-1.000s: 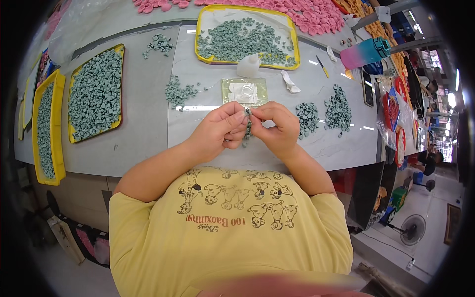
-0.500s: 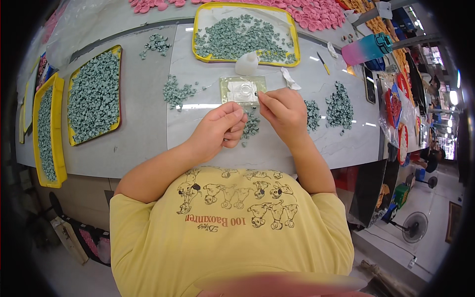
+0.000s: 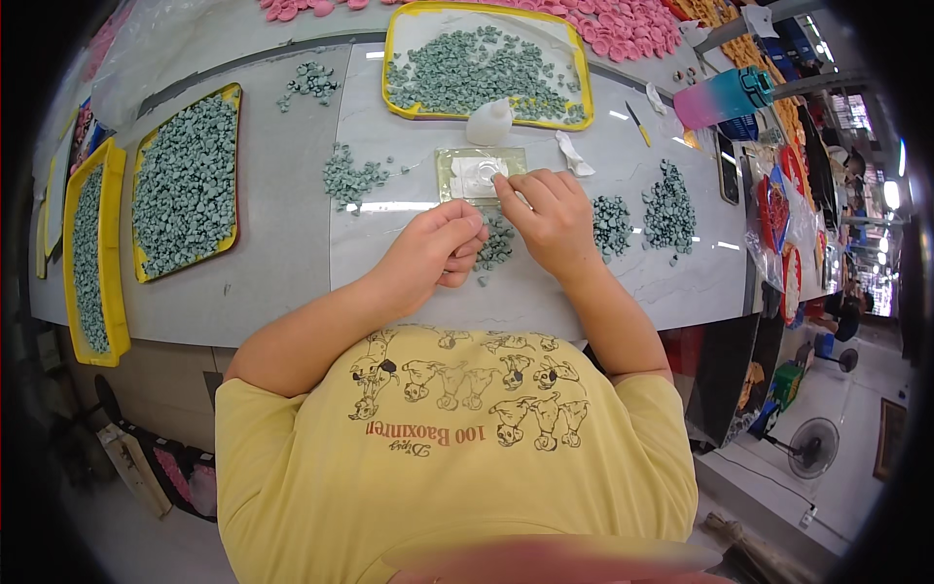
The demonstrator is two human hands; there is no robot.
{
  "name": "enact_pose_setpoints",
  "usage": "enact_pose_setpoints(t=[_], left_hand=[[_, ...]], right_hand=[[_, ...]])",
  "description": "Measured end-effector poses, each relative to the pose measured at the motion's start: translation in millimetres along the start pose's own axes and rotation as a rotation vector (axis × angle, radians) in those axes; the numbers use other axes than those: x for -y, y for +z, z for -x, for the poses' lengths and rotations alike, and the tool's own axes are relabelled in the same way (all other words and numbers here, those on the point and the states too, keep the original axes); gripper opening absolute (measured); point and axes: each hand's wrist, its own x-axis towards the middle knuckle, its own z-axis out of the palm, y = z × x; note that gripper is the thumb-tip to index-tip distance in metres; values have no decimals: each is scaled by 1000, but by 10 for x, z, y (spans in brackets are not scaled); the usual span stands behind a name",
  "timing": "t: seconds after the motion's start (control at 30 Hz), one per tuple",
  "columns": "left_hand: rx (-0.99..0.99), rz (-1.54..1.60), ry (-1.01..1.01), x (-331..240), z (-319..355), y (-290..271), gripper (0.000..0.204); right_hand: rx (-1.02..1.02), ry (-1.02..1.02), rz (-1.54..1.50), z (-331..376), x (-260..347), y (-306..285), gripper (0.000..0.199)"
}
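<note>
My left hand [image 3: 433,251] rests on the pale tabletop [image 3: 409,282] with its fingers curled shut; I cannot see anything inside it. My right hand [image 3: 547,219] reaches forward, thumb and forefinger pinched on a small green piece at the near edge of a clear flat dish [image 3: 467,173] holding a whitish blob. Between the two hands lies a small heap of green pieces [image 3: 498,245]. A white lump [image 3: 489,122] sits just beyond the dish.
A yellow tray [image 3: 389,58] of green pieces is at the back; two more yellow trays [image 3: 146,277] [image 3: 115,341] are on the left. Loose green heaps [image 3: 348,178] [image 3: 611,224] [image 3: 669,209], pink pieces [image 3: 623,24], a bottle [image 3: 725,95] and a floor fan [image 3: 812,448] are also around.
My hands were joined over the green heap. The right hand has moved forward to the clear dish, and the left has dropped back onto the table.
</note>
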Motion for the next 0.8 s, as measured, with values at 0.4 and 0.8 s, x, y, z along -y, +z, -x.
enact_pose_setpoints(t=[0.4, 0.8], left_hand=[[-2, 44, 16, 24, 3, -33, 15], [96, 85, 50, 16, 34, -19, 14]], right_hand=[[-55, 908, -1023, -55, 186, -144, 11], [-223, 359, -701, -19, 274, -128, 19]])
